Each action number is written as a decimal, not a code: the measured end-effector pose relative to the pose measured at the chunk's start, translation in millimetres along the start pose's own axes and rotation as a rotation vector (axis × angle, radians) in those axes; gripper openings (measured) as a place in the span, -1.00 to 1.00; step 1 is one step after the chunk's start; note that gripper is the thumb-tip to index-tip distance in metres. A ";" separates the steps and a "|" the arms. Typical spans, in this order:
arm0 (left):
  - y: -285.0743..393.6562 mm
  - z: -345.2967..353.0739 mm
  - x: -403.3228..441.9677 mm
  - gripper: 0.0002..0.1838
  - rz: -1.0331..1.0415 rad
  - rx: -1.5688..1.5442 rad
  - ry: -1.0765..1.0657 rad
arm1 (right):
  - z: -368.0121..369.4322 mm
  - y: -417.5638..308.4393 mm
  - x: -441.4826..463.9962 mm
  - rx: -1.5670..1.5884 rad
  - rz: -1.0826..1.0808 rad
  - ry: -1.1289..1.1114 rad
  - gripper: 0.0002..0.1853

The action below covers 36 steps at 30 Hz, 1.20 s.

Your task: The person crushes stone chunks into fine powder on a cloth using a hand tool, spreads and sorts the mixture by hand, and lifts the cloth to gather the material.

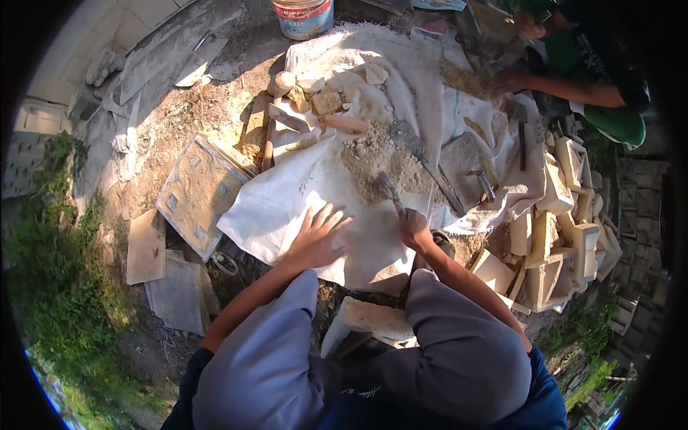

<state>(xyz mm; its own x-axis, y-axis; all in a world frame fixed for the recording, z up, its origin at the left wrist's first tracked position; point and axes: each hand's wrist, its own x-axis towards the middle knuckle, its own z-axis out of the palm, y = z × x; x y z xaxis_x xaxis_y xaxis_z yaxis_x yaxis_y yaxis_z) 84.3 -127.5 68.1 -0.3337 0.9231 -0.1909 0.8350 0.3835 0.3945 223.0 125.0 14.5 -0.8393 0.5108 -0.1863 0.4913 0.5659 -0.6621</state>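
Observation:
My left hand (317,235) lies with fingers spread on a white woven sack (272,208) in front of my knees. The fingers of my right hand (413,228) are wrapped round a small hand tool with a narrow grey blade (388,188); its exact kind is unclear. The blade points away from me, at the edge of a heap of pale crumbly rubble (369,168) on the sack. Just beyond lie a wooden handle (345,123), broken yellowish stone pieces (327,102) and a long dark metal tool (437,179).
Pale stone blocks (559,251) are piled at the right. Flat slabs (201,193) lean at the left. A paint bucket (304,18) stands at the back. Another person's hand (510,82) rests on the sheet at upper right, near a hammer (522,140).

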 end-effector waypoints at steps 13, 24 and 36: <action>-1.7 2.7 1.7 -0.20 -0.019 -0.010 -0.033 | -23.0 -19.7 1.7 0.151 0.022 0.002 -0.57; -4.3 12.8 4.6 -0.17 -0.011 0.042 -0.079 | -27.2 -28.0 16.4 0.144 0.065 -0.015 -0.57; 1.1 5.6 8.2 -0.20 -0.039 0.021 -0.110 | -17.5 -12.9 14.0 0.067 0.188 -0.124 -0.48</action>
<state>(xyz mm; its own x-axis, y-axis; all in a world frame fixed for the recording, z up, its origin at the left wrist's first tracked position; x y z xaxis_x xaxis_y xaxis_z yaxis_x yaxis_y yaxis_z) 84.9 -119.7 62.0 -0.3174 0.8984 -0.3036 0.8318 0.4175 0.3658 209.0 136.2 33.1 -0.7584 0.5178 -0.3958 0.6289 0.4221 -0.6529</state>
